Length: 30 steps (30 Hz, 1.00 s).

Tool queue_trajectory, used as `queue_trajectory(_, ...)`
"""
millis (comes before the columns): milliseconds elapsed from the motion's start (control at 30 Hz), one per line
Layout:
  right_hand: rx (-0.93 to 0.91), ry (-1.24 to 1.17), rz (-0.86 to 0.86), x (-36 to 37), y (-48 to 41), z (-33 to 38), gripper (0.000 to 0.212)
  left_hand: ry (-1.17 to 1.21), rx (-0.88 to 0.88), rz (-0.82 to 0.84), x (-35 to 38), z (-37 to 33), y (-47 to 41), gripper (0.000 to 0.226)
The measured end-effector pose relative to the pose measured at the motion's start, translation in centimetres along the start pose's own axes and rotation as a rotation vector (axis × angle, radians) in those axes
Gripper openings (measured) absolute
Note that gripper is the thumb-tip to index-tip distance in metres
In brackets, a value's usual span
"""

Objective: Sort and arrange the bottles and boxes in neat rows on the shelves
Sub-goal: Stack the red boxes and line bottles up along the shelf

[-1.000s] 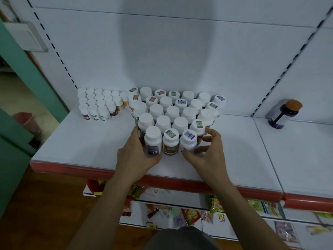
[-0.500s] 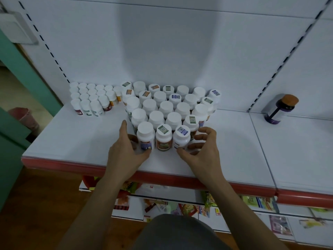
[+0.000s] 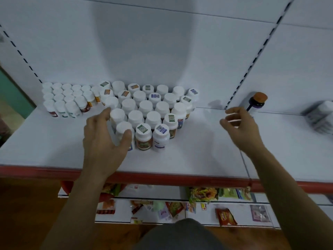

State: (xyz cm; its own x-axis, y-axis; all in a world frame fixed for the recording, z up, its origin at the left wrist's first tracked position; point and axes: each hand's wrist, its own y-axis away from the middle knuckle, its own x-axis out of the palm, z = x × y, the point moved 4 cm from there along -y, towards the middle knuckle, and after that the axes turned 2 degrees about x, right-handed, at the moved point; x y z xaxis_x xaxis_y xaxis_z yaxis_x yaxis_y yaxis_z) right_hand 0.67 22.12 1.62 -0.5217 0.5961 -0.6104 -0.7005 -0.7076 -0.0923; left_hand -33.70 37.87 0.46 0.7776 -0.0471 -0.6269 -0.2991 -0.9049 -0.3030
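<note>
Several white-capped bottles stand in tight rows on the white shelf, and a block of smaller white bottles sits to their left. My left hand grips the front-left bottle, thumb on its front and fingers along the cluster's left side. My right hand hovers above the shelf well right of the cluster, fingers loosely curled and holding nothing. Just beyond it, a purple bottle with an orange cap stands at the back of the neighbouring shelf panel.
A red strip edges the shelf front. A blurred pile of white packs lies at the far right. The lower shelf holds several colourful sachets. A green door frame stands at the left.
My right hand has let go of the front-right bottle and swung right toward the orange-capped bottle. My left hand stays on the front-left bottle. The view has shifted right.
</note>
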Motion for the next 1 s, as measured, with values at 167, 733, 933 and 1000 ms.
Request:
queue_trajectory(167,0.079,0.203,0.087,-5.0,-5.5,-4.7,0.025,-0.136,0.220,0.072,2.2,-7.5,-3.1,0.060)
queue_trajectory(733,-0.033,0.536,-0.319,-34.7,-7.4,-21.6,0.026,0.142,0.541,0.502,33.3,-34.9,2.7,0.039)
queue_trajectory(933,-0.108,0.661,-0.053,-37.9,-10.9,-24.1,0.038,0.191,0.552,0.603,42.2,-42.1,4.2,0.046)
queue_trajectory(1000,-0.092,0.693,0.030,-36.7,-12.1,-24.2,0.038,0.169,0.561,0.565,45.2,-44.1,4.1,0.043)
